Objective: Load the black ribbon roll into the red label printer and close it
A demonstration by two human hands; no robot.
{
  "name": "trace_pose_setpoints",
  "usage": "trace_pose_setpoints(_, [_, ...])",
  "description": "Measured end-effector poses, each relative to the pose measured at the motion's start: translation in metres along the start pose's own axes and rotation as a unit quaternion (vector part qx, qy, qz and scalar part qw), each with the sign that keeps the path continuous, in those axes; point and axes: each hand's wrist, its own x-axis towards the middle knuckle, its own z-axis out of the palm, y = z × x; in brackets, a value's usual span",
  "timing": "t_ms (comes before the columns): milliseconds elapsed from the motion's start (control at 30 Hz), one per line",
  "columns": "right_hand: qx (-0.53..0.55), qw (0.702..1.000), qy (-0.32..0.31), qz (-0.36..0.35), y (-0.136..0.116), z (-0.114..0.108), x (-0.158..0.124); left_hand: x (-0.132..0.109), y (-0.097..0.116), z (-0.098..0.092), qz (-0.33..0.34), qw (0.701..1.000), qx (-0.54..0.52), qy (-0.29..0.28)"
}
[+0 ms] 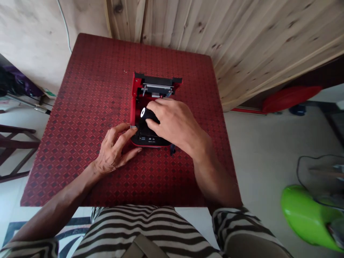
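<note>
A small red and black printer (133, 104) sits near the middle of the table with its lid raised, showing the mechanism under it. My right hand (174, 120) is closed around a black roll with a white ring at its end (143, 113), held tilted over the printer's inside. The palm side of this hand and the roll's far end are hidden. At the printer's front left corner rests my left hand (115, 147), fingers apart, its fingertips touching the casing by a small grey piece (133, 127). A black part (172, 149) juts out at the printer's front right.
The table (80, 89) has a red patterned cover and stands close to a wooden plank wall (188, 25). Dark wooden chair parts (18, 143) are on the left. On the floor to the right is a bright green plastic object (306, 215) with a dark cable nearby.
</note>
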Motion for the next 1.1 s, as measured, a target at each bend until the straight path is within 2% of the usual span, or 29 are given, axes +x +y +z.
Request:
trace_pose_setpoints(100, [0.08, 0.993, 0.086, 0.015, -0.003, -0.017, -0.027, 0.0, -0.001, 0.0, 0.002, 1.0, 0.004, -0.001])
trace_pose_setpoints(200, [0.244, 0.958, 0.153, 0.019, -0.002, -0.034, -0.067, 0.001, -0.001, -0.001, 0.003, 1.0, 0.003, -0.001])
trace_pose_setpoints(300, [0.407, 0.902, 0.144, 0.029, -0.004, -0.034, -0.11, 0.002, 0.0, -0.002, 0.001, 1.0, 0.0, 0.0])
trace_pose_setpoints(367, [0.45, 0.885, 0.107, 0.054, -0.009, -0.019, -0.133, 0.003, 0.0, -0.002, 0.005, 1.0, -0.004, 0.001])
trace_pose_setpoints(467, [0.441, 0.889, 0.081, 0.092, -0.022, 0.02, -0.156, 0.004, -0.001, -0.001, 0.006, 1.0, -0.003, 0.005])
trace_pose_setpoints(567, [0.433, 0.889, 0.101, 0.109, -0.03, 0.062, -0.164, 0.004, -0.001, -0.001, 0.003, 1.0, 0.006, 0.007])
trace_pose_setpoints(667, [0.427, 0.887, 0.121, 0.128, -0.033, 0.086, -0.167, 0.004, -0.002, -0.001, 0.005, 1.0, 0.003, 0.014])
trace_pose_setpoints(767, [0.42, 0.889, 0.125, 0.133, -0.034, 0.08, -0.174, 0.005, -0.002, -0.002, 0.002, 1.0, -0.002, 0.014])
trace_pose_setpoints(900, [0.394, 0.894, 0.144, 0.158, -0.027, 0.042, -0.187, 0.006, -0.001, -0.003, 0.004, 1.0, 0.002, 0.014])
trace_pose_setpoints(967, [0.345, 0.89, 0.212, 0.211, -0.011, 0.029, -0.188, 0.007, -0.001, -0.003, -0.001, 1.0, 0.002, 0.011])
trace_pose_setpoints(1033, [0.281, 0.871, 0.287, 0.284, 0.014, 0.03, -0.182, 0.006, -0.002, -0.003, -0.007, 1.0, 0.001, 0.01])
trace_pose_setpoints(1067, [0.27, 0.86, 0.3, 0.311, 0.028, 0.037, -0.176, 0.006, -0.002, -0.003, -0.009, 1.0, 0.001, 0.011])
trace_pose_setpoints(1100, [0.288, 0.859, 0.284, 0.313, 0.043, 0.046, -0.17, 0.006, -0.002, -0.003, -0.006, 1.0, -0.001, 0.014])
